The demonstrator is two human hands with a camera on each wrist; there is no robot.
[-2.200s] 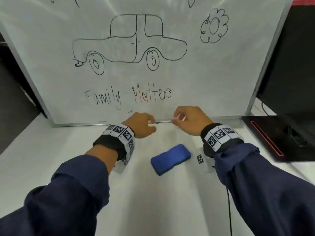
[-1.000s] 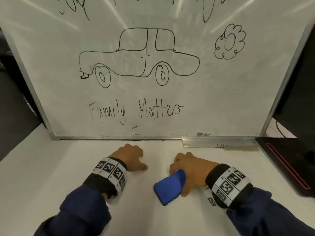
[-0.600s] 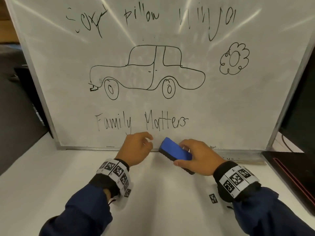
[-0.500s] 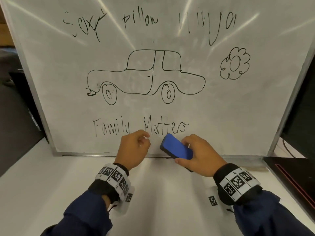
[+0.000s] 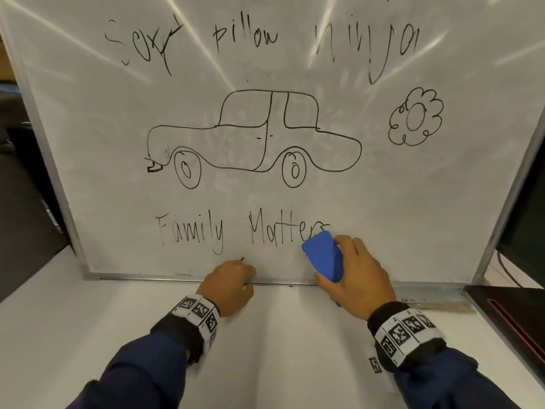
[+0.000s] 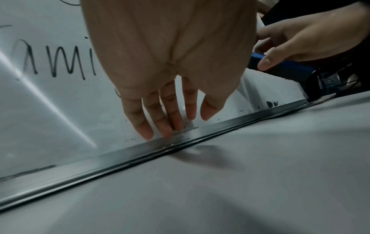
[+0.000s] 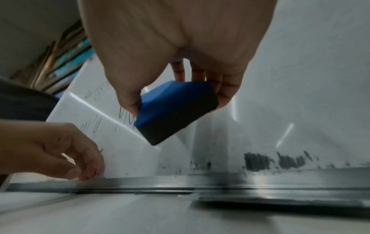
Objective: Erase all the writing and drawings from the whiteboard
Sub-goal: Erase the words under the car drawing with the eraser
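Note:
The whiteboard [image 5: 413,202] stands upright on the table, its face filling the head view. On it are a top line of words [image 5: 244,39], a car drawing [image 5: 253,137], a flower doodle [image 5: 415,119] and "Family Matters" [image 5: 236,231]. My right hand [image 5: 356,276] grips a blue eraser [image 5: 324,255] with a black felt face [image 7: 180,123], held at the end of "Matters". My left hand [image 5: 230,281] rests its straight fingertips [image 6: 166,126] on the board just above the bottom frame rail [image 6: 140,155].
The board stands on a white table [image 5: 280,349]. A black device with a red line [image 5: 513,317] lies at the right edge. Dark ink smudges [image 7: 274,161] mark the board's lower right. Dark space flanks the board on the left.
My right hand picked the eraser off the table and raised it to the end of "Matters". My left hand moved from the table up to the board's bottom edge.

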